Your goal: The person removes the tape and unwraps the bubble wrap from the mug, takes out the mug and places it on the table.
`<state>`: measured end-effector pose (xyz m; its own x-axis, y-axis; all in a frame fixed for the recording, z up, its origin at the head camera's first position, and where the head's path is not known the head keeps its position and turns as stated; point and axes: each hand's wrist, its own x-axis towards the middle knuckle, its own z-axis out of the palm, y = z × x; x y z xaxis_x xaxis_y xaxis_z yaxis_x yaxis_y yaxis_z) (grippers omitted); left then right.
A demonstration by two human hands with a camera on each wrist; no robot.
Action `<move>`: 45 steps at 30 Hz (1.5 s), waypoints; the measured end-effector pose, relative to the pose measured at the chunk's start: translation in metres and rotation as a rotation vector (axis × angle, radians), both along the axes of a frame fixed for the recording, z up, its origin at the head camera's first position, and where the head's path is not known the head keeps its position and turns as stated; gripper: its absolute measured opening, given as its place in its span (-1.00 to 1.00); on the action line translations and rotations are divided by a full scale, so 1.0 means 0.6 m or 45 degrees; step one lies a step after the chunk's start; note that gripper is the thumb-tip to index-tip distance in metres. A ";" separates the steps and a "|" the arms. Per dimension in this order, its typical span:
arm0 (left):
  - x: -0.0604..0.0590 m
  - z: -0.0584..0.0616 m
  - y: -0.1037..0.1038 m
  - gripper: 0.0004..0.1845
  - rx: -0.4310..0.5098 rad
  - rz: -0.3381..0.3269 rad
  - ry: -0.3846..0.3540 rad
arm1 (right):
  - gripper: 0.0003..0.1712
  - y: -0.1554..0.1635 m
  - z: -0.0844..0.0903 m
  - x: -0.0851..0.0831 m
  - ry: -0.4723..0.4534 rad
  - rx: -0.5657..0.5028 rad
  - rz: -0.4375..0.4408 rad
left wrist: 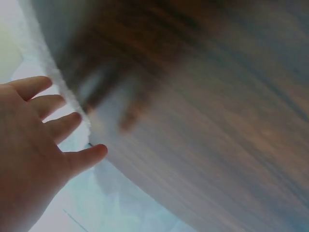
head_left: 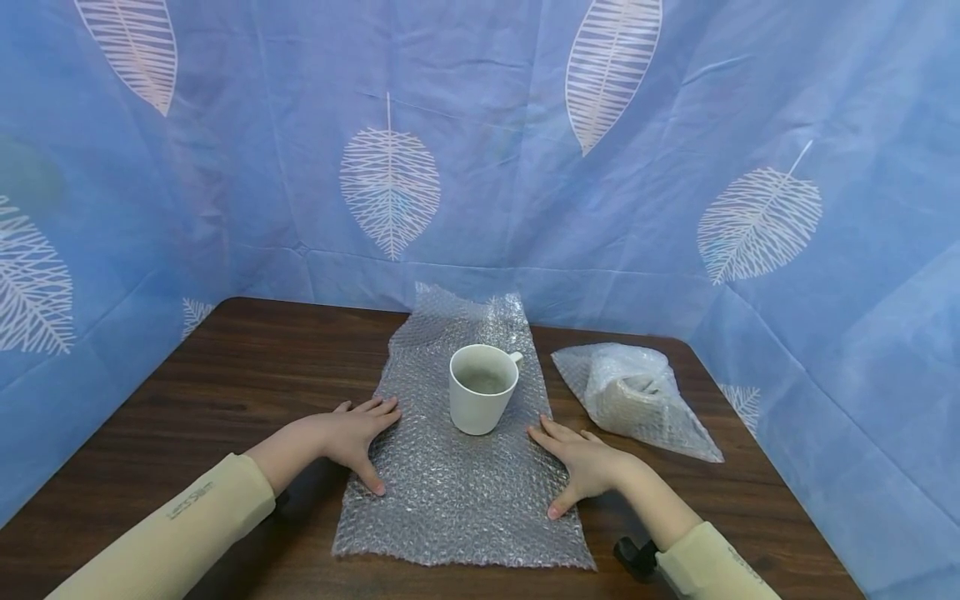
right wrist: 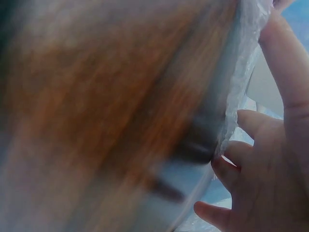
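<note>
From the head view, a white mug [head_left: 483, 388] stands upright mid-way along a bubble wrap sheet [head_left: 457, 492] near the table's [head_left: 225, 367] front edge. The left hand [head_left: 348, 437] and right hand [head_left: 585, 467] lie flat with fingers straight on its side edges, gripping nothing. This looks like smoothing before wrapping; next calls for lifting an edge over the mug.

The left wrist view shows only spread fingers [left wrist: 58, 128], blurred.

The right wrist view alone shows fingertips [right wrist: 224, 166] meeting the sheet's edge

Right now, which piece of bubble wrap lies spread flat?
The sheet under the white mug, between both hands; the other, right of it, is a bunched bundle.
</note>
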<state>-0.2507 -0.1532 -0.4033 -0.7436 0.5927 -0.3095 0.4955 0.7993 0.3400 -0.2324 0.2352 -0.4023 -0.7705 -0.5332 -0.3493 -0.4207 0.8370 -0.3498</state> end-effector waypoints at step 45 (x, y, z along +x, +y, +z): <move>-0.034 0.024 0.101 0.14 1.005 0.389 0.027 | 0.39 -0.003 0.001 0.003 -0.045 -0.036 -0.048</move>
